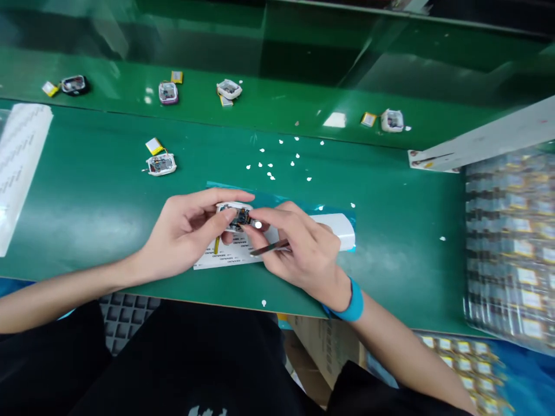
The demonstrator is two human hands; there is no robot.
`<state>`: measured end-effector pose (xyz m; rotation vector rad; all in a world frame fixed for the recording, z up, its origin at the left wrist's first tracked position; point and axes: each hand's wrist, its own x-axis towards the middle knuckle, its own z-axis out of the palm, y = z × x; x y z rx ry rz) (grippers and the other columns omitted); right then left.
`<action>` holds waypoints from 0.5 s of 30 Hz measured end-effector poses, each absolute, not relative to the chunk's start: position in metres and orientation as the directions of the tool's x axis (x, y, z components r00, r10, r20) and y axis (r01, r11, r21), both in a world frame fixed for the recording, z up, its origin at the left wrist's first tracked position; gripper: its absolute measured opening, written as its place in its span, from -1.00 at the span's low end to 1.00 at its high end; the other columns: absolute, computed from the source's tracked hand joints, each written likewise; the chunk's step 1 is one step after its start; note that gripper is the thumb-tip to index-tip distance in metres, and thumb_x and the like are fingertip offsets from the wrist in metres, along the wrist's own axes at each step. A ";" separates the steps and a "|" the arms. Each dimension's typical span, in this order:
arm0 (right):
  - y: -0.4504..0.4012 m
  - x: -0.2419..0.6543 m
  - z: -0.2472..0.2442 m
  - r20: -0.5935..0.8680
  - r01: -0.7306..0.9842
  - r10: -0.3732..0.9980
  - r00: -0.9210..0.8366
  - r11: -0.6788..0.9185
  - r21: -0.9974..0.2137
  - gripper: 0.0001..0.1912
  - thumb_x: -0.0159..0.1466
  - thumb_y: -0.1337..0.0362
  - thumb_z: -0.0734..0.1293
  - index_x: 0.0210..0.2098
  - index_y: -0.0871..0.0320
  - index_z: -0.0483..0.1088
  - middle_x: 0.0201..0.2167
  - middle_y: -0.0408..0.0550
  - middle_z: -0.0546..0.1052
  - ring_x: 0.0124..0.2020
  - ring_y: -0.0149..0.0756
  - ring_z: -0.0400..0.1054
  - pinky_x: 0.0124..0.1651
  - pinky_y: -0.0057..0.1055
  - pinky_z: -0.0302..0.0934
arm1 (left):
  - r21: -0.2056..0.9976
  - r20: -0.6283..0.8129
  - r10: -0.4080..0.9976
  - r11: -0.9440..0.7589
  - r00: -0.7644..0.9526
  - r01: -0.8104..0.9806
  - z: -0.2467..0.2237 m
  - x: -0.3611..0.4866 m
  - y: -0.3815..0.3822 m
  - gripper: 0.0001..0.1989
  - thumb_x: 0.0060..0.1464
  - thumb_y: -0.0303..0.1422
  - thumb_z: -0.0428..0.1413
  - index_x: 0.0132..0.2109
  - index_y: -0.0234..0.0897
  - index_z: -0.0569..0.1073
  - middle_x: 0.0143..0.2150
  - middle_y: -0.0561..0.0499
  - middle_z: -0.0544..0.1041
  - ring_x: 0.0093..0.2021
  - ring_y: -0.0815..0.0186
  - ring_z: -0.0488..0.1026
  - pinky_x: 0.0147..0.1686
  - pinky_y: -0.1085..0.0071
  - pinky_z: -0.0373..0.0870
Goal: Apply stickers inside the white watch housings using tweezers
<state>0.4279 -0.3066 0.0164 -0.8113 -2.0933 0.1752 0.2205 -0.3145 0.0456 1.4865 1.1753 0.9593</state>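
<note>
A small white watch-like case [235, 216] with an exposed circuit board is held between the thumb and fingers of my left hand [186, 231]. A yellow-edged battery [216, 245] hangs below it, on edge. My right hand [299, 245] has its thumb and index finger pinched at the case's right side, where a small white round tab [258, 225] shows. Tweezers [269, 248] lie in the same hand, their tips pointing left and away from the case. Beneath both hands is a white printed sheet [229, 254] on a blue film.
Another opened case [162, 164] with its battery lies to the left. Several more stand along the back strip, one a white case [392, 121]. Small white tabs [270, 166] are scattered mid-table. Stacked clear trays [511, 248] stand at right, a white sheet roll [23, 167] at left.
</note>
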 end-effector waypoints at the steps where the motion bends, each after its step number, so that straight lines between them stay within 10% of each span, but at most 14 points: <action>1: -0.307 0.427 0.016 0.672 0.507 0.605 -0.427 0.776 -0.376 -0.81 0.40 0.40 0.42 -0.03 0.14 0.39 -0.27 -0.15 0.67 -0.39 -0.42 0.52 -0.50 -0.48 0.27 | 0.977 0.014 0.978 -0.058 0.210 0.206 0.044 0.221 -0.317 -0.78 0.30 -0.38 0.22 0.04 -0.24 0.68 -0.20 -0.03 0.71 -0.42 0.37 0.59 -0.51 0.54 0.48; 10: -0.312 0.427 0.016 0.558 0.575 0.634 -0.535 0.758 -0.309 -0.86 0.41 0.46 0.31 -0.10 0.16 0.47 -0.28 -0.17 0.65 -0.40 -0.45 0.53 -0.55 -0.43 0.17 | 0.943 0.077 0.981 -0.129 0.178 0.306 0.041 0.226 -0.327 -0.76 0.26 -0.47 0.17 -0.02 -0.21 0.68 -0.33 0.07 0.70 -0.56 0.43 0.48 -0.54 0.54 0.46; 15: -0.310 0.432 0.018 0.538 0.464 0.659 -0.526 0.752 -0.467 -0.80 0.41 0.49 0.35 0.01 0.21 0.49 -0.12 -0.07 0.68 -0.21 -0.40 0.59 -0.37 -0.50 0.37 | 0.986 -0.012 0.993 -0.008 0.117 0.167 0.038 0.225 -0.322 -0.85 0.23 -0.43 0.24 -0.09 -0.26 0.68 -0.43 0.07 0.64 -0.58 0.42 0.51 -0.58 0.58 0.47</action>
